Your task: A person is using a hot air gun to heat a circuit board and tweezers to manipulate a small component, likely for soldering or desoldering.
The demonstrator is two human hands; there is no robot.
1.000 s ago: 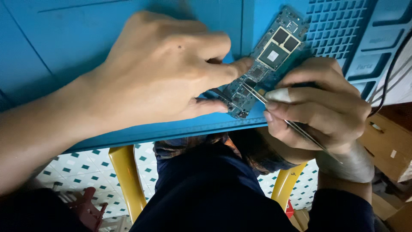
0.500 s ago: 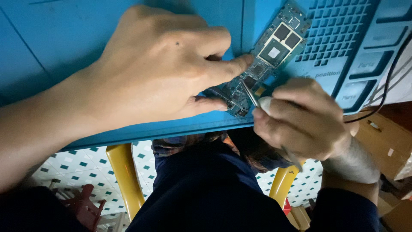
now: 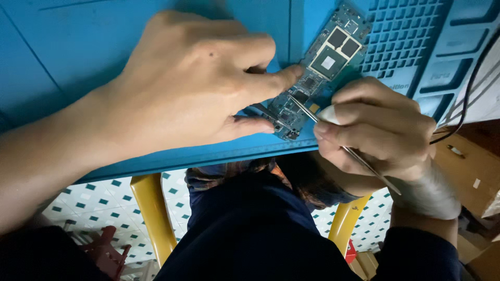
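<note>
A long, narrow blue circuit board [image 3: 327, 57] with dark square chips lies slanted on a blue work mat [image 3: 78, 52] near the mat's front edge. My left hand [image 3: 192, 88] presses the board's near end down with thumb and forefinger. My right hand [image 3: 375, 130] grips thin metal tweezers [image 3: 359, 156]; their tips touch the board's lower part, close to my left fingertip. The tweezers' rear end sticks out past my right palm.
The mat's right part has a grid of small square cells [image 3: 406, 36] and moulded trays. A black cable [image 3: 469, 93] runs along the right edge. Below the table are my dark-clothed lap, a yellow chair frame [image 3: 153, 213] and a tiled floor with green dots.
My right hand with the tweezers has shifted a little up and right. The left hand stays pressed on the board.
</note>
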